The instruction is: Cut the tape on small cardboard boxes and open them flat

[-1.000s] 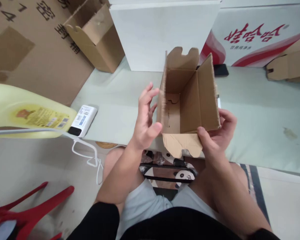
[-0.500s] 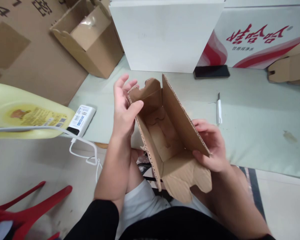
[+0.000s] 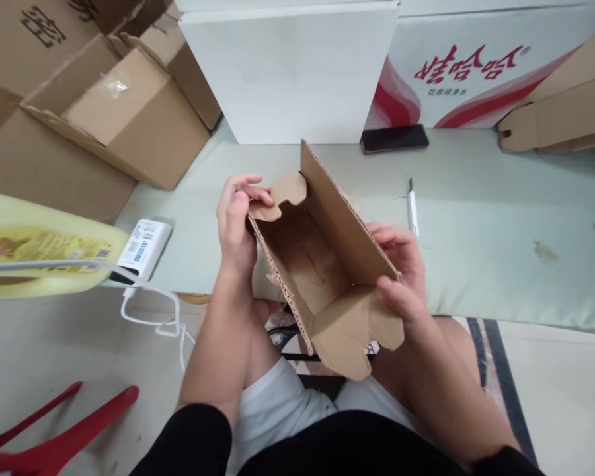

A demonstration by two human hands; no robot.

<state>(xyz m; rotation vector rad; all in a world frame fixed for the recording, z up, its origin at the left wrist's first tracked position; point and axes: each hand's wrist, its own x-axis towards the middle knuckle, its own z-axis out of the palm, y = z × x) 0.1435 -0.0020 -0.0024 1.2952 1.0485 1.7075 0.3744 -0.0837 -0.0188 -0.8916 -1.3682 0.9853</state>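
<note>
A small brown cardboard box (image 3: 322,258) is held over my lap, tilted, with its open top facing me. Its near notched flap (image 3: 350,337) hangs outward, while the far notched flap (image 3: 290,192) leans in over the opening. At the box's far left corner, my left hand (image 3: 238,218) grips the edge, its fingers on the far flap. My right hand (image 3: 401,264) pinches the right wall near its front corner, thumb inside and fingers behind. A white utility knife (image 3: 413,208) with its blade out lies on the table beyond my right hand.
On the green-covered table (image 3: 480,264) a black phone (image 3: 395,139) lies before white cartons (image 3: 297,79). Cardboard boxes (image 3: 149,125) stand at left, another (image 3: 565,116) at right. A yellow bottle (image 3: 44,244) and a white cabled device (image 3: 146,246) are at the left edge.
The far flap has folded inward over the opening, with my left fingers now on it. The view has shifted, so the table's things appear further left.
</note>
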